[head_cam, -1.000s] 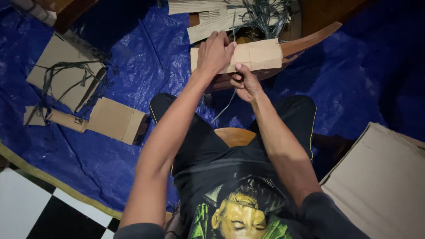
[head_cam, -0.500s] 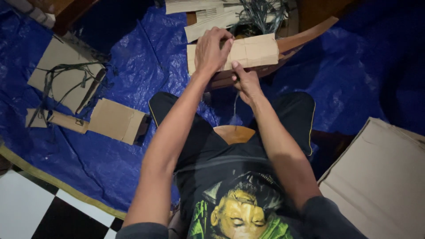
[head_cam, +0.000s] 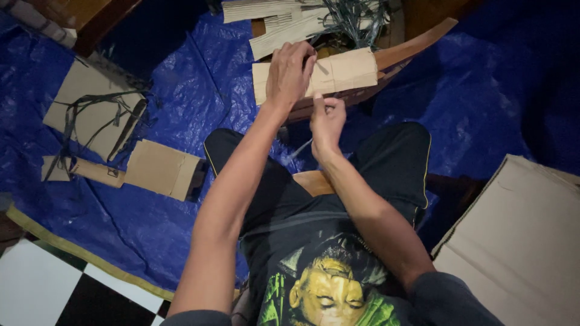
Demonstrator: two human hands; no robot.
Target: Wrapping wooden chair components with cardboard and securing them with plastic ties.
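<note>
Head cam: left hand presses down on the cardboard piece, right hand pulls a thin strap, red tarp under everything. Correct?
Not quite. In the head view the tarp is blue, not red. The rest holds: the left hand presses on the cardboard piece, and the right hand pulls a thin strap.
</note>
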